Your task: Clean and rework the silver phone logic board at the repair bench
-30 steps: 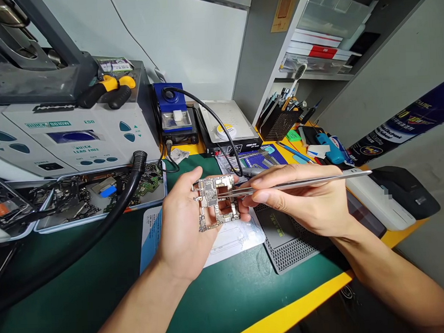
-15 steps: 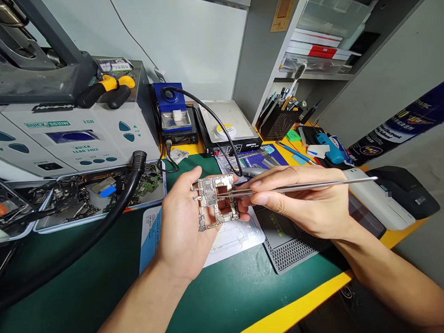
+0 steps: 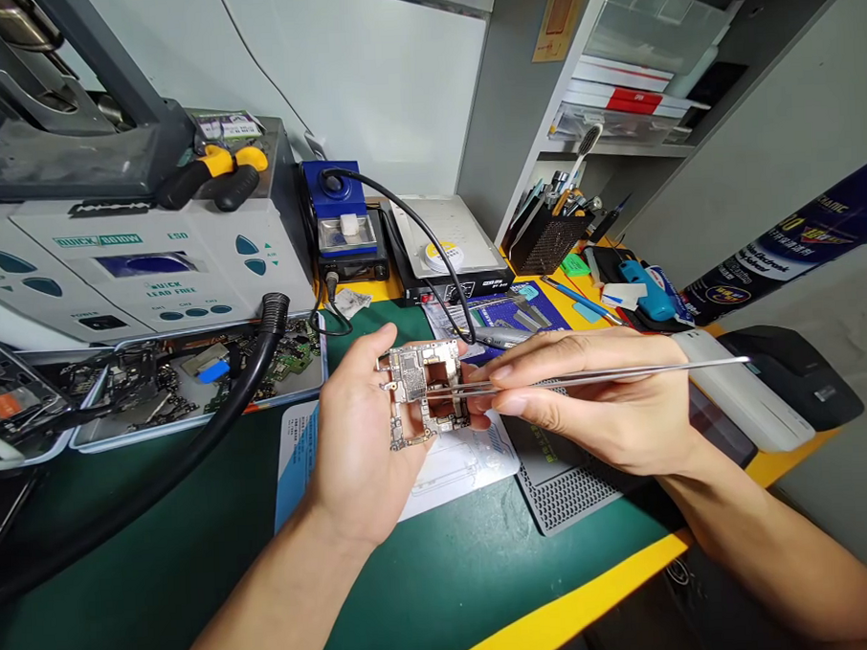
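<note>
My left hand [image 3: 367, 443] is closed around a phone circuit board [image 3: 409, 376], a thin metallic frame shape with cut-out openings, its chip side turned up. Thumb and palm hold the board's left edge, and the fingers pass behind it. Between thumb and fingers of my right hand [image 3: 595, 395] is a pair of long, thin metal tweezers [image 3: 622, 372], held almost level. Their tips lie over the middle of the board near the large chip; whether they touch it I cannot tell. Under the board lies a white and blue printed sheet [image 3: 454, 468] on the green mat.
A hot-air station [image 3: 143, 261] with a black hose [image 3: 222, 420] stands at the left, behind trays of scrap boards [image 3: 284, 360]. A soldering iron stand [image 3: 342, 214] and a pen holder [image 3: 549, 238] are at the back. A grey perforated pad [image 3: 570, 496] lies right.
The tweezers' tips have shifted slightly down and left over the board, and my right hand has lowered a little. My left hand keeps its hold; the whole view has shifted slightly.
</note>
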A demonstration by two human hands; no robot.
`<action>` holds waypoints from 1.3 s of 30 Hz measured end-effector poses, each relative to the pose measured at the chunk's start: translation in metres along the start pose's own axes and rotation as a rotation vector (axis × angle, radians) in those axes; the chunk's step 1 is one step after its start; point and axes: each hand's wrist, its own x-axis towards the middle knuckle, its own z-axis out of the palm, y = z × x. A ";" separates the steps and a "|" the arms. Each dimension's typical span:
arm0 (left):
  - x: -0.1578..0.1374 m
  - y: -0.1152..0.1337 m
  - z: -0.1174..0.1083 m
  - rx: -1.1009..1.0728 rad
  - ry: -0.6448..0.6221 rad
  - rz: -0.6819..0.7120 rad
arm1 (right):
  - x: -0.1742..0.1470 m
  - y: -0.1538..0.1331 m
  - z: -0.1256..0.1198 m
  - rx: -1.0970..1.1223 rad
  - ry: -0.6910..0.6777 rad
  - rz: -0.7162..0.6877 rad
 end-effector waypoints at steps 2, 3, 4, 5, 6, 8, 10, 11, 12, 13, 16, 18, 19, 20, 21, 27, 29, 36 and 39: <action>0.000 -0.001 -0.001 -0.006 -0.008 0.008 | 0.001 0.000 0.000 -0.017 -0.006 -0.012; 0.001 -0.001 -0.001 -0.010 -0.010 0.011 | 0.001 -0.001 0.000 -0.026 -0.007 -0.012; 0.001 -0.001 -0.001 -0.014 -0.009 0.011 | 0.001 -0.001 0.000 -0.032 -0.007 -0.010; 0.001 -0.001 -0.001 -0.020 -0.007 0.011 | 0.001 -0.001 0.000 -0.036 -0.009 -0.007; 0.002 -0.001 -0.001 -0.026 -0.007 0.010 | 0.001 -0.001 0.000 -0.038 -0.011 -0.007; 0.002 -0.001 -0.001 -0.037 -0.003 0.004 | 0.001 -0.001 0.001 -0.040 -0.010 -0.010; 0.002 -0.001 0.000 -0.043 0.006 0.000 | 0.000 -0.001 0.001 -0.037 -0.004 -0.017; 0.002 0.000 0.000 -0.044 0.008 -0.001 | 0.000 0.000 0.000 -0.037 -0.005 -0.016; 0.001 0.000 0.000 -0.045 0.011 -0.002 | -0.001 0.000 0.000 -0.034 -0.011 -0.016; 0.001 0.000 0.000 -0.047 0.011 -0.002 | -0.001 0.000 0.000 -0.031 -0.020 -0.015; 0.000 0.000 0.001 -0.050 0.004 -0.007 | -0.002 0.000 0.000 -0.029 -0.042 -0.021; 0.000 0.000 0.001 -0.051 0.002 -0.010 | -0.002 -0.001 0.000 -0.027 -0.046 -0.026; 0.000 0.000 0.001 -0.053 0.002 -0.008 | -0.001 -0.001 0.000 -0.029 -0.048 -0.031; 0.000 0.000 0.001 -0.056 0.004 -0.003 | -0.001 -0.001 0.000 -0.032 -0.053 -0.037; 0.000 0.000 0.001 -0.059 0.007 -0.002 | -0.001 -0.001 0.000 -0.038 -0.059 -0.046; 0.000 0.000 0.002 -0.060 0.020 -0.009 | 0.001 -0.002 0.000 -0.067 -0.068 -0.080; 0.000 0.001 0.003 -0.061 0.019 -0.007 | 0.001 -0.003 0.000 -0.075 -0.065 -0.082; 0.000 0.001 0.003 -0.079 0.005 -0.016 | 0.003 -0.005 0.001 -0.109 -0.043 -0.094; 0.001 0.001 0.002 -0.087 -0.011 -0.021 | 0.003 -0.005 0.000 -0.134 -0.053 -0.104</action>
